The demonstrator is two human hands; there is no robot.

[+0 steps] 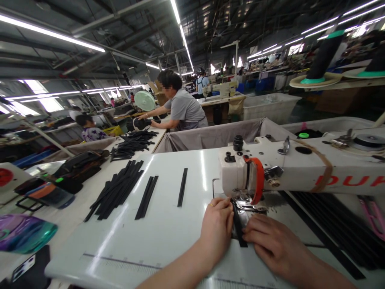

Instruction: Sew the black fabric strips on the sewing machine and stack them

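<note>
A short black fabric strip (pixel 240 229) lies at the needle area of the white sewing machine (pixel 300 164), its near end pointing toward me. My left hand (pixel 217 220) is closed at the strip's left side, fingertips pressed against its far part beside the presser foot (pixel 245 206). On the other side, my right hand (pixel 269 237) is closed, with thumb and fingers at the strip's right edge near its lower end. The fingertips partly cover the strip. An orange-red guard (pixel 258 180) curves down just above the stitching spot.
Left of the machine lie a single black strip (pixel 182 187), a small group of strips (pixel 146 197) and a larger pile (pixel 116 190). Long black strips (pixel 327 224) and pink-handled scissors (pixel 373 214) lie under the machine arm. A co-worker (pixel 186 104) stands beyond a cloth-lined bin (pixel 210 134).
</note>
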